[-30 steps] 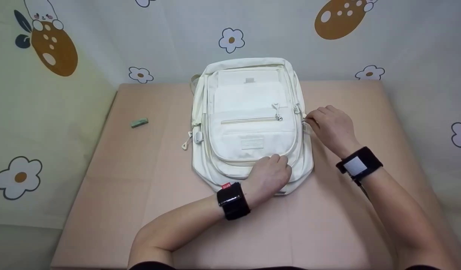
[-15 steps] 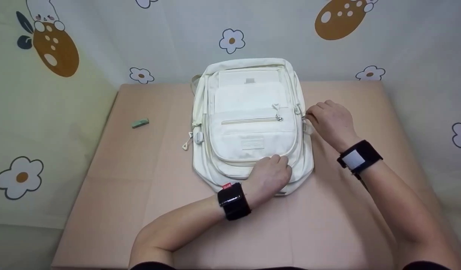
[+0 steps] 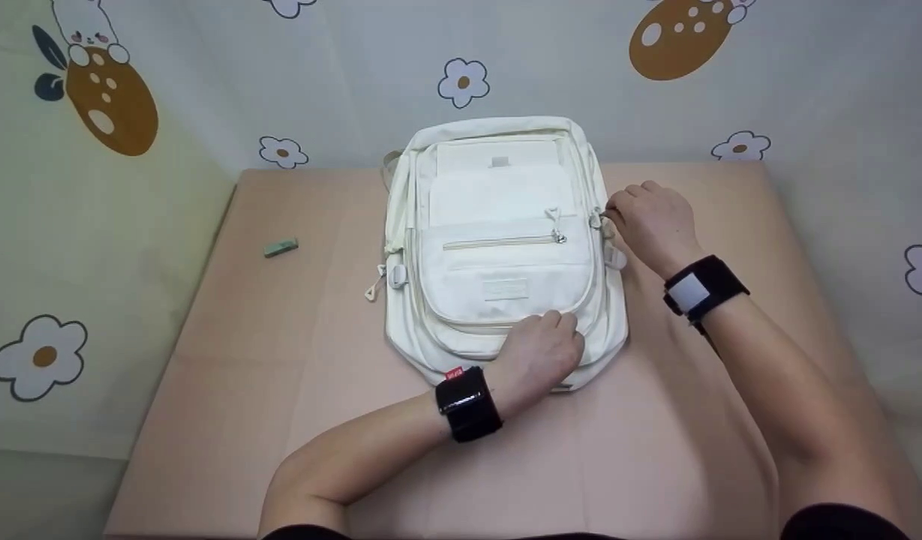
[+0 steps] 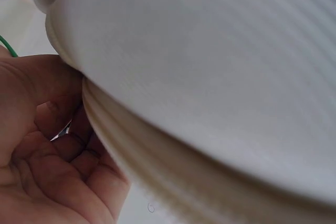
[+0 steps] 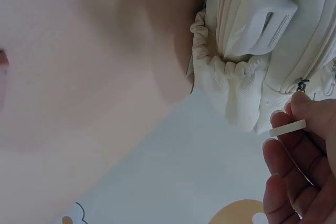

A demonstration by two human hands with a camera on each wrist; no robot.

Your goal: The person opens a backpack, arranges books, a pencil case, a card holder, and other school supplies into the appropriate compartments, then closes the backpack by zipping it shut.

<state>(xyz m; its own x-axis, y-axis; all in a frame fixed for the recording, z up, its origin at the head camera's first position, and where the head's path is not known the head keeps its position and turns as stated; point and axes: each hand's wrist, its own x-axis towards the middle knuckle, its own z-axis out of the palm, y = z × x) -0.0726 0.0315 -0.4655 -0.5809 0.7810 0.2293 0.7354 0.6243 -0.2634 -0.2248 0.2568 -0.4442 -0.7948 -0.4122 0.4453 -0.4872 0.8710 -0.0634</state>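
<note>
The cream backpack (image 3: 503, 240) lies flat at the middle of the bench (image 3: 235, 330), between my hands. My left hand (image 3: 539, 356) clasps its near bottom edge. My right hand (image 3: 650, 223) pinches the white zipper pull (image 5: 287, 128) at its right side, now farther up the zipper than a second ago.

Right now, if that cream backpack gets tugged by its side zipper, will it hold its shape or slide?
The backpack looks soft: its fabric bunches at the elastic side pocket, so it would likely sag. The left hand grips its lower edge, probably preventing sliding on the smooth table.
</note>
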